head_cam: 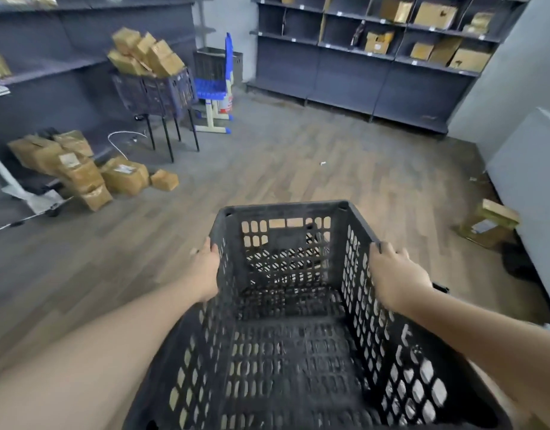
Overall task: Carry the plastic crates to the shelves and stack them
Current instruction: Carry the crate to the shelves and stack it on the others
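Observation:
A black perforated plastic crate (286, 336) is held in front of me above the wooden floor, empty inside. My left hand (205, 268) grips its left rim and my right hand (398, 274) grips its right rim, fingers curled over the edges. Dark shelves (376, 76) line the far wall, with cardboard boxes on the upper levels and bare lower levels. Another dark crate (157, 91) heaped with boxes stands on a black-legged stand at the left.
A blue chair (216, 88) stands beside a further dark crate (210, 63) in the far corner. Cardboard boxes (81, 172) lie piled on the floor at the left, and one box (487, 225) lies by a white cabinet (534, 169) at the right.

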